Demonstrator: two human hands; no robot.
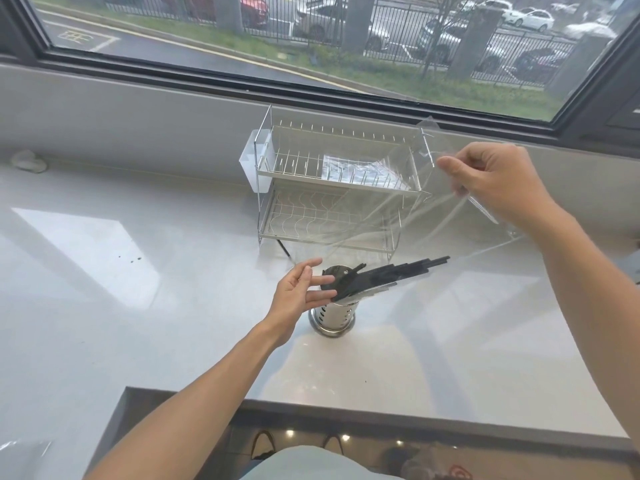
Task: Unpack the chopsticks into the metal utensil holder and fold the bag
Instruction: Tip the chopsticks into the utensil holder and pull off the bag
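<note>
The right hand (495,181) is raised above the counter (138,306), in front of the window sill, and pinches the upper end of a clear plastic bag (398,216) between curled fingers and thumb. The bag hangs from this grip and slopes down to the left, with its lower, open end over the metal utensil holder (333,315). A bundle of black chopsticks (388,277) lies partly inside the lower end of the bag, nearly level and tilted slightly upward to the right. The left ends of the chopsticks sit at the rim of the holder; the right ends are well below and to the left of the right hand. The left hand (301,292) is just left of the holder, palm turned toward the chopsticks, with the fingers straight and spread. Its fingertips (329,294) touch or nearly touch the left ends of the chopsticks; whether there is contact cannot be determined. This hand grips nothing. The holder is a perforated steel cylinder standing upright on the counter, near its front edge, between the two forearms. Behind the holder stands a two-tier wire dish rack (329,195), with a white plastic cup (251,168) hung on its left side. A sheet of clear plastic (353,169) lies on the upper tier. A small crumpled white object (27,160) rests at the far left of the counter, against the sill.
</note>
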